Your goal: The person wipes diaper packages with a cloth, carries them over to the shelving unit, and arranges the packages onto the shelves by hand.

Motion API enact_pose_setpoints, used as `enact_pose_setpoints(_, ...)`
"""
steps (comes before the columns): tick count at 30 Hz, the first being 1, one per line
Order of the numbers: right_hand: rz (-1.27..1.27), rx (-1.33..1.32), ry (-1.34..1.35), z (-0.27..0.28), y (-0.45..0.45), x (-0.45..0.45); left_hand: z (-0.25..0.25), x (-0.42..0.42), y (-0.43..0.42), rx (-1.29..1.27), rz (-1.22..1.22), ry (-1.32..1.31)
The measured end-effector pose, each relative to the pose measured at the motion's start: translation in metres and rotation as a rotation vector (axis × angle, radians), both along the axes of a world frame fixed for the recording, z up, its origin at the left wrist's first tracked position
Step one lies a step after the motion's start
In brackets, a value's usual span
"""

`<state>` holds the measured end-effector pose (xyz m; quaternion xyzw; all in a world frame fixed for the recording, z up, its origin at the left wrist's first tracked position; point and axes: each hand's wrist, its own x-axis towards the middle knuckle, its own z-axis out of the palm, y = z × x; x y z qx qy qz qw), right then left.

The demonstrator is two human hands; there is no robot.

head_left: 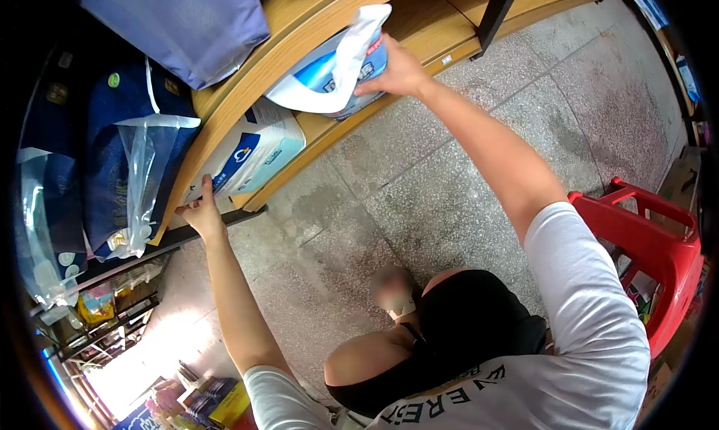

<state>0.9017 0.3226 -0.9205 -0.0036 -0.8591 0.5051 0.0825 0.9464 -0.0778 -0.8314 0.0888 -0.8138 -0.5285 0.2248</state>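
Note:
At the lower shelf, my right hand (404,69) grips the right end of a blue-and-white plastic pack (320,78), its thumb on the front. A broad white flap or strap crosses this pack, and its exact contents do not show. My left hand (204,214) rests by the left end of the shelf, fingers apart, against a second white, blue and pale-green plastic pack (258,156). Some of its fingertips are hidden behind the pack and the shelf's end. The second pack stands in the shelf, left of the first.
Above runs a wooden shelf board (281,44) with a lilac bag (180,25) on it. Dark blue bags (135,153) hang at the left. A red plastic stool (636,228) stands at my right on the speckled tile floor (434,190). Packaged goods (198,400) lie lower left.

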Motion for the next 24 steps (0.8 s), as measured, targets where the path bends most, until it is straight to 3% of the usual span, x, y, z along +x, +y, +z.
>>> enact_pose_setpoints(5, -0.021, -0.017, -0.027, -0.001, -0.006, 0.011, -0.012, 0.008, -0.009, -0.121, 0.084, -0.112)
enact_pose_setpoints(7, 0.03, -0.095, -0.079, -0.007, 0.003, 0.015, -0.014, 0.029, 0.014, -0.204, 0.275, -0.17)
enact_pose_setpoints(10, -0.059, 0.056, -0.003, -0.015, 0.015, 0.023, -0.014, 0.081, 0.021, 0.056, 0.115, -0.462)
enact_pose_setpoints(12, 0.168, -0.252, -0.017, -0.025, 0.006, 0.016, 0.015, 0.14, 0.049, 0.192, -0.06, -0.604)
enact_pose_setpoints(15, 0.108, -0.182, -0.073, -0.021, -0.019, -0.002, 0.06, 0.231, 0.074, 0.255, -0.317, -0.661)
enact_pose_setpoints(18, 0.158, -0.394, -0.136, -0.025, -0.015, -0.002, 0.085, 0.288, 0.075, 0.384, -0.242, -0.717)
enact_pose_setpoints(21, 0.012, -0.36, -0.061, -0.014, -0.012, 0.023, 0.098, 0.32, 0.089, -0.079, -0.211, -0.563)
enact_pose_setpoints(23, -0.197, -0.118, -0.257, -0.049, -0.004, 0.041, 0.116, 0.319, 0.116, -0.614, -0.359, -0.415)
enact_pose_setpoints(24, -0.177, -0.161, -0.466, -0.036, -0.002, 0.067, 0.122, 0.307, 0.119, -0.651, -0.47, -0.267)
